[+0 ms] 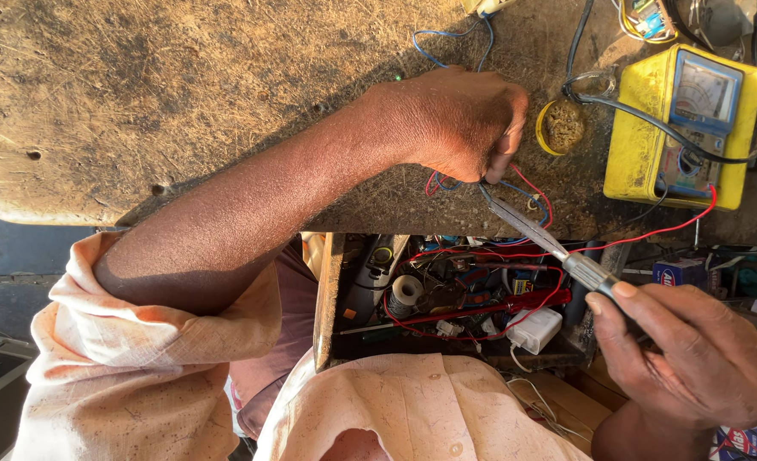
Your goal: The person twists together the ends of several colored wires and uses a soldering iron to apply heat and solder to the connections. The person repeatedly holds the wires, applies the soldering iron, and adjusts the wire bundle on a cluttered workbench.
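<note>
My left hand [459, 124] rests fisted on the worn wooden bench [182, 94], its fingertips pinching a small bunch of red and blue wires [528, 189]. My right hand [694, 358], at the lower right, holds a slender metal tool [536, 232] that looks like tweezers. The tool's tip reaches up-left to the wires just beneath my left fingers. What the fist covers is hidden.
A yellow analogue multimeter [681, 128] lies at the right with black and red leads. A small yellow-rimmed tin [564, 126] sits beside it. Below the bench edge an open drawer [327, 299] holds tools, a solder spool [407, 292], a white adapter [536, 329] and tangled red wire.
</note>
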A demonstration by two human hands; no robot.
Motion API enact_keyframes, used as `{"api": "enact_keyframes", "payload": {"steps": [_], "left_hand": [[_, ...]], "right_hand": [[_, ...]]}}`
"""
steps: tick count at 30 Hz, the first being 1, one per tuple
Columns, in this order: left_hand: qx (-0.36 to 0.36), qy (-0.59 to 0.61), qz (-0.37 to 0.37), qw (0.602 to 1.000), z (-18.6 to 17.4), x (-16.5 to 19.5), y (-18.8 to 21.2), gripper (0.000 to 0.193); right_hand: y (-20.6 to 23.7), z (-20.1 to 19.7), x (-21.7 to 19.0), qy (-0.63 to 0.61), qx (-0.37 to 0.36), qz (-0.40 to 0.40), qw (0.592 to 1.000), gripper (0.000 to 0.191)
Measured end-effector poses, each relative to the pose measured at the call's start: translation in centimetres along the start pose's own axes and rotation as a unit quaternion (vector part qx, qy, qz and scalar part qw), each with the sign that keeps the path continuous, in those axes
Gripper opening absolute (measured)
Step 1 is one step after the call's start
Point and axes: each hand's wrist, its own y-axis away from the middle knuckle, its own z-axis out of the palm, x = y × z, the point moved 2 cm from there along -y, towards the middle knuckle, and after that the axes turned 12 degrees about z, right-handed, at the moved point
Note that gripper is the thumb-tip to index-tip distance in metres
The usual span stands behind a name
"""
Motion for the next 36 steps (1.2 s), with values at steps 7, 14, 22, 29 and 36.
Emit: {"api": "enact_keyframes", "payload": {"steps": [7, 14, 22, 29, 36], "left_hand": [[0.003, -0.018, 0.006, 1.0, 0.2, 0.1, -0.2, 0.014], [0.006, -0.013, 0.0, 1.0, -0.1, 0.3, 0.2, 0.015], [0.0, -0.011, -0.012, 1.0, -0.1, 0.1, 0.0, 0.019], [-0.009, -0.013, -0.008, 1.0, 0.0, 0.5, 0.0, 0.012], [-0.007, -0.032, 0.025, 0.999, -0.5, 1.0, 0.3, 0.013]], "right_hand": [[-2.6, -0.3, -3.5, 0.016, -0.008, -0.01, 1.0, 0.025], [-5.0, -1.1, -5.2, -0.026, -0.038, -0.009, 0.999, 0.023], [-6.4, -0.9, -4.5, -0.086, -0.053, -0.035, 0.994, 0.026], [-3.7, -0.8, -4.3, -0.049, -0.041, 0.038, 0.997, 0.02], [2.3, -2.6, 2.6, -0.101, -0.019, 0.073, 0.992, 0.019]]}}
